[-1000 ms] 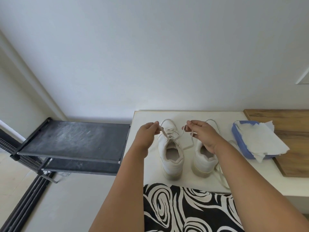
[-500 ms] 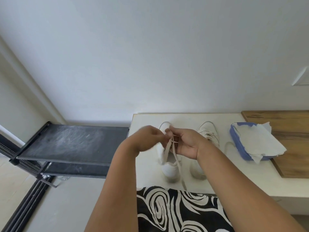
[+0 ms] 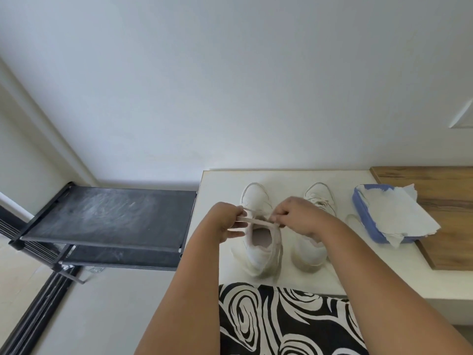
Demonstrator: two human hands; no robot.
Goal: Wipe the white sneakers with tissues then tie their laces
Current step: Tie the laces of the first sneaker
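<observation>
Head view: two white lace-up sneakers stand side by side on a pale cream tabletop point(image 3: 220, 180) right of the frame's centre. The left white sneaker point(image 3: 258, 249) and the right white sneaker point(image 3: 311, 252) each have their long axis running up and down the frame, with the toes toward the grey wall at the top and the heels toward the lower edge, where a black-and-white swirl-patterned cloth point(image 3: 279, 321) lies.

The left hand point(image 3: 225, 221) and the right hand point(image 3: 294, 216) are both above the left sneaker's opening. Each has its fingers curled and pinches a part of the flat white lace point(image 3: 256, 221), which stretches nearly level between them across the tongue. How the strands cross under the fingers cannot be made out.

Half a second ago the hands were pressed together over the shoe with the lace hanging down; they are now drawn apart, and the lace is pulled taut.

To the right of the sneakers, apart from them, a blue tissue pack with white tissues spilling out point(image 3: 384, 216) sits at the edge of a brown wooden board point(image 3: 448, 201). A black metal shoe rack point(image 3: 107, 216) stands at the left of the frame.
</observation>
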